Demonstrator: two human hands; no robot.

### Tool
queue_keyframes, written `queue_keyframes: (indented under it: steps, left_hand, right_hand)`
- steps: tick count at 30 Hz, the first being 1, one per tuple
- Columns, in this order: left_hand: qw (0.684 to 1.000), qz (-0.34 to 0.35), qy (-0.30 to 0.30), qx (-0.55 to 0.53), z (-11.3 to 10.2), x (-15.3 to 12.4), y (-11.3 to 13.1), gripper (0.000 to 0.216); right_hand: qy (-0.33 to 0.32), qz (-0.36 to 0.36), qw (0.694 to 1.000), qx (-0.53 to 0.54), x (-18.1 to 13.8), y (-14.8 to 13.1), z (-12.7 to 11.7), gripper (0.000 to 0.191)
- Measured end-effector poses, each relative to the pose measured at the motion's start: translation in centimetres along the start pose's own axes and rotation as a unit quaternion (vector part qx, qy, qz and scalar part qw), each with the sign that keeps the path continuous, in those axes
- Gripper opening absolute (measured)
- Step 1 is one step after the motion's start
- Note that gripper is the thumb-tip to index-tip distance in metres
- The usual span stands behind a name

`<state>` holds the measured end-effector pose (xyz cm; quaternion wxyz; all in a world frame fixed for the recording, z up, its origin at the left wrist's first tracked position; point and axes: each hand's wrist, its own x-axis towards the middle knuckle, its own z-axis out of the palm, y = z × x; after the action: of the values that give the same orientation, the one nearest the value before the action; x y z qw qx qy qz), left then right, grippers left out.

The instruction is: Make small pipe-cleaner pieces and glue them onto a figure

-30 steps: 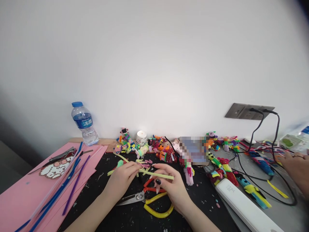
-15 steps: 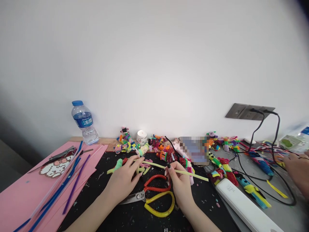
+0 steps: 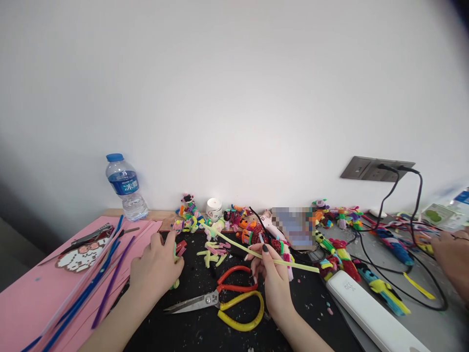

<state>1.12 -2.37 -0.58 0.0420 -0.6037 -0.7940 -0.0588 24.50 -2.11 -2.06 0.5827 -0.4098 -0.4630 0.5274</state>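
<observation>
My right hand [image 3: 274,277] is closed in a pinch on a long yellow-green pipe cleaner [image 3: 234,243], which slants from near the figures at the back down to the right. My left hand [image 3: 156,266] lies at the edge of the black mat [image 3: 205,327], its fingers curled round a small green fuzzy piece [image 3: 175,283] with a red bit by the fingertips. Short pink and yellow-green cut pieces [image 3: 214,252] lie between the hands. Scissors [image 3: 223,296] with red and yellow handles rest just in front of them.
Pink paper sheets [image 3: 32,298] with blue and purple pipe cleaners [image 3: 91,286] lie left. At the wall stand a water bottle [image 3: 124,188], a small white jar [image 3: 213,209] and pipe-cleaner figures [image 3: 240,222]. Right: a white bar [image 3: 366,313], cables [image 3: 415,210], another person's hand [image 3: 452,256].
My left hand let go of the long pipe cleaner and moved left to the small green piece. My right hand carried the pipe cleaner to the right and tilted it.
</observation>
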Motion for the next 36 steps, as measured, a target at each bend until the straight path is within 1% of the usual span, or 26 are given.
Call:
queue_keyframes:
  steps: [2, 4, 9, 12, 16, 19, 23, 25, 26, 27, 29, 31, 33, 36]
  left_hand:
    - [0.998, -0.007, -0.056, -0.028, 0.2, 0.1, -0.5, 0.048]
    - [0.995, -0.003, -0.087, -0.042, 0.4, 0.2, -0.8, 0.048]
    - [0.993, 0.016, -0.113, -0.036, 0.5, 0.1, -0.9, 0.055]
    - [0.992, 0.023, -0.108, -0.059, 0.1, 0.2, -0.6, 0.056]
    - [0.996, 0.013, -0.037, -0.078, -0.8, 0.5, -0.5, 0.051]
    - [0.997, 0.025, 0.019, -0.071, -1.1, 0.7, -0.7, 0.040]
    - [0.993, 0.030, 0.117, 0.005, -0.5, 0.8, -1.0, 0.030]
    - [0.988, 0.034, 0.146, 0.032, -0.1, 0.9, -1.0, 0.025]
    - [0.988, 0.045, 0.141, 0.031, 0.1, 0.9, -1.0, 0.023]
    - [0.990, 0.063, 0.123, 0.021, 0.3, 0.9, -1.0, 0.021]
    - [0.993, 0.096, 0.067, -0.005, 0.7, 0.9, -1.1, 0.018]
    - [0.994, 0.107, 0.023, -0.027, 1.0, 0.9, -1.2, 0.016]
    - [0.993, 0.106, 0.005, -0.043, 1.3, 0.8, -1.2, 0.016]
    - [0.991, 0.114, 0.000, -0.075, 1.4, 0.8, -0.8, 0.019]
  right_hand:
    - [-0.003, -0.001, 1.000, -0.004, 0.0, 0.0, 0.0, 0.028]
    - [-0.007, -0.006, 1.000, -0.008, 0.0, 0.1, 0.1, 0.028]
    - [-0.014, -0.011, 1.000, -0.017, 0.0, 0.1, 0.0, 0.027]
    - [-0.012, -0.012, 1.000, -0.021, 0.0, -0.1, 0.1, 0.028]
    - [-0.012, -0.017, 1.000, -0.021, 0.0, -0.1, 0.1, 0.028]
    - [-0.014, -0.016, 0.999, -0.024, 0.0, 0.1, 0.0, 0.028]
    - [-0.018, -0.013, 0.999, -0.024, 0.0, 0.2, 0.0, 0.028]
    - [-0.016, -0.017, 0.999, -0.024, 0.0, 0.2, 0.0, 0.028]
    - [-0.014, -0.019, 0.999, -0.025, 0.0, 0.1, 0.0, 0.027]
    - [-0.011, -0.022, 0.999, -0.026, 0.0, 0.1, 0.1, 0.027]
    - [-0.007, -0.023, 0.999, -0.028, 0.0, 0.0, 0.1, 0.028]
    - [-0.006, -0.023, 0.999, -0.029, 0.1, 0.0, 0.1, 0.028]
    - [-0.008, -0.023, 0.999, -0.028, 0.1, -0.1, 0.1, 0.028]
    - [-0.006, -0.024, 0.999, -0.025, 0.1, -0.1, 0.1, 0.028]
